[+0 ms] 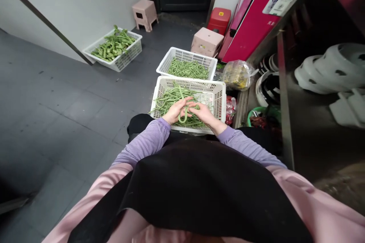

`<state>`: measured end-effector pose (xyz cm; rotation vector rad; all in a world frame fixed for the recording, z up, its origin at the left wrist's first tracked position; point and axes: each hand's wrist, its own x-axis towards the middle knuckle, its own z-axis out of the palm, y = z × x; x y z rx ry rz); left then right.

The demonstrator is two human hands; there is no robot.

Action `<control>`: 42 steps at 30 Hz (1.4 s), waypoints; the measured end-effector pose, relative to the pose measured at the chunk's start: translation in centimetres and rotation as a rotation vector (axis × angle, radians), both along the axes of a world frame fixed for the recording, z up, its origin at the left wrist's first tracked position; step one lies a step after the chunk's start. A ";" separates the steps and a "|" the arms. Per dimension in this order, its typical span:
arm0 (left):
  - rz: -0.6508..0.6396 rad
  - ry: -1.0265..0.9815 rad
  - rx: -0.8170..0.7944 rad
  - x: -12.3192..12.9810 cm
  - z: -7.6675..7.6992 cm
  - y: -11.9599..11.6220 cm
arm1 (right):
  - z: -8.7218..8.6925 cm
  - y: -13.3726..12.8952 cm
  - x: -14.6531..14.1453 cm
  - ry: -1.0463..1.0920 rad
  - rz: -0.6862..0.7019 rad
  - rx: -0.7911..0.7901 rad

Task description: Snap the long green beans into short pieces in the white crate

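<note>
Both my hands are over the near white basket (188, 79), which holds long green beans (171, 97). My left hand (179, 109) is closed around a long bean (183, 117) that hangs down in a loop. Close beside it, my right hand (203, 113) pinches green bean between thumb and fingers, almost touching the left. Part of the basket's slotted bottom shows on the right. Just behind stands a second white basket (186, 54), filled with short bean pieces (188, 69).
A third white basket (129, 59) with green vegetables (114, 45) sits by the wall. Pink stools (146, 11) and a red bin (219, 19) stand farther back. To the right are a stuffed clear bag (238, 76), a green basin (251, 113) and a metal shelf post (285, 102).
</note>
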<state>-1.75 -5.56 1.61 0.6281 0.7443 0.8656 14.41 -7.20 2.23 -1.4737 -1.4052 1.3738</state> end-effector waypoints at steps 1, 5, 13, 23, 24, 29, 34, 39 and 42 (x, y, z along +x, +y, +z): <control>0.008 0.031 0.024 0.0 0.0 0.0 | -0.1 0.3 0.0 -0.032 0.013 -0.025; -0.007 0.141 0.119 0.0 0.1 -0.3 | -0.6 1.1 0.1 -0.062 0.021 -0.068; -0.046 0.236 0.140 0.4 0.2 -0.7 | -1.5 1.0 -0.4 -0.315 0.069 0.101; 0.178 0.268 0.061 0.2 0.1 -0.1 | -3.2 -0.2 3.8 -1.021 0.441 0.619; 0.206 0.251 0.061 0.0 0.2 0.0 | -3.8 -0.3 4.7 -1.007 0.466 0.603; 0.229 0.059 -0.109 -0.6 1.0 1.0 | -4.6 -0.1 6.8 -0.891 0.190 0.390; 0.165 -0.030 -0.301 -0.2 1.3 1.1 | -1.7 -0.6 4.0 -0.703 0.438 0.612; 0.138 -0.086 -0.338 0.0 0.9 1.2 | 0.1 -0.9 1.4 -0.663 0.711 0.620; 0.256 -0.024 -0.263 -0.3 0.6 1.3 | -0.5 -0.7 1.3 -0.464 0.751 0.501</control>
